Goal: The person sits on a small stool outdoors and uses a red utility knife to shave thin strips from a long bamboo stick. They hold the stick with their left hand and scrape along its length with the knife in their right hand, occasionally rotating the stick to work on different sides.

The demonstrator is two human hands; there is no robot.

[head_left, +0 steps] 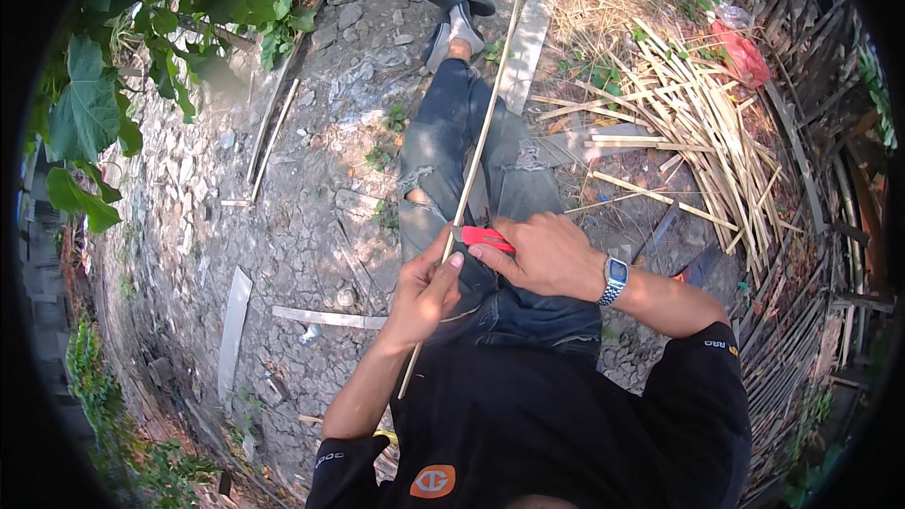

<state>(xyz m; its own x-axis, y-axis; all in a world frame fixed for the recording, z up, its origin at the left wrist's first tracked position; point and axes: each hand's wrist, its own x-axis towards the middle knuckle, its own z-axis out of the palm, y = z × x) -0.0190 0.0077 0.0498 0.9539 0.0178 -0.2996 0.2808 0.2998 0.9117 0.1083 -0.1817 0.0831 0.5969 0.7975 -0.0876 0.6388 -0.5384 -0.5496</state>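
Note:
A long, thin bamboo strip (483, 137) runs slantwise over my lap, its far end past my feet and its near end by my left forearm. My left hand (426, 294) is closed around it, with the thumb lying along the strip. In my right hand (547, 250) is a red-handled utility knife (485, 238), gripped between thumb and fingers. Its tip touches or nearly touches the strip just beyond my left fingertips; the blade itself is mostly hidden there.
A large pile of split bamboo strips (707, 132) lies at the right, beside a red plastic bag (740, 54). A flat board (534, 38) stretches out beyond my legs. Leafy plants (90, 99) hang at the upper left. Flat slats (330, 318) lie on the cracked ground.

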